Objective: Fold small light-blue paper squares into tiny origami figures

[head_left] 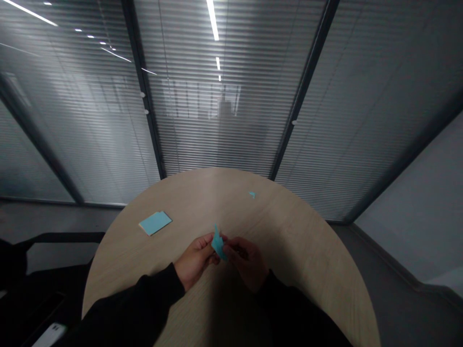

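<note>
Between my two hands is a small folded piece of light blue paper (218, 244), with a thin pointed end sticking up. The fingers of my left hand (196, 259) pinch its left side. My right hand (246, 261) closes on its right side with thumb and fingers. Both hands are above the near middle of the round table. A stack of light blue paper sheets (155, 223) lies to the left of my hands. Farther off, right of centre, rests a tiny blue paper piece (252, 194); its exact shape is too small to make out.
The round wooden table (307, 241) ends in a curved edge close to a glass wall with blinds (217, 144). At the left stands a black chair (54, 238). A white phone-like object (50, 334) shows at the lower left.
</note>
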Motion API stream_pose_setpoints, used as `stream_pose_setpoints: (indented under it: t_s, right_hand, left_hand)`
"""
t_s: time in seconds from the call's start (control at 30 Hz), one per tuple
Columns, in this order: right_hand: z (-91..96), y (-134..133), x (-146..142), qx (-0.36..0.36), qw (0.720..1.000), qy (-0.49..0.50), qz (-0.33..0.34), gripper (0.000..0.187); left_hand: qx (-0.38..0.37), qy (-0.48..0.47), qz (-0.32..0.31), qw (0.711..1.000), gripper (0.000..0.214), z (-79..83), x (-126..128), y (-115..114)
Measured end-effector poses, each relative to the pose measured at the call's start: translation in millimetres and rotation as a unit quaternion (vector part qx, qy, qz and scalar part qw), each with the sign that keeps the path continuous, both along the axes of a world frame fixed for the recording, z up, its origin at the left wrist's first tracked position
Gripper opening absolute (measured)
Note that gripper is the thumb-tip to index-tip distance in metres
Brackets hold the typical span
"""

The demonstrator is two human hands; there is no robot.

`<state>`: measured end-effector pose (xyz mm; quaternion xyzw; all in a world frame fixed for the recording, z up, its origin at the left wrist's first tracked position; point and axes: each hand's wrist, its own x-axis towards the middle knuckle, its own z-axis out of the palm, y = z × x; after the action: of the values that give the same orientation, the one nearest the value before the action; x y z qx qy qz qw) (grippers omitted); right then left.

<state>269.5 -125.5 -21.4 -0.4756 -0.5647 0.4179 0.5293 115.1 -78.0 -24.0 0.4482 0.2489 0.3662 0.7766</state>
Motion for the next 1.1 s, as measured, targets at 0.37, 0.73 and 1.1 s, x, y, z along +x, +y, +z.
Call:
stream_pose_setpoints:
  t_s: [0.37, 0.73, 1.1]
  right_hand:
    - [4.8, -3, 3, 0.098, 0.969, -0.193, -0.121, 0.021]
    - [1.5, 1, 6, 0.063, 0.981, -0.09, -0.158, 0.023]
    - [-3.8, 6, 9, 0.048, 0.99, 0.013, -0.129, 0.021]
  left_hand:
    - [-0.005, -0.001, 0.013, 1.0, 0.038, 12.0, -1, -3]
    - [0.058, 0.038, 0.031, 0.997, 0.032, 2.5, -2, 4]
    - [0.099, 0.083, 0.056, 0.99, 0.034, 9.5, -2, 1]
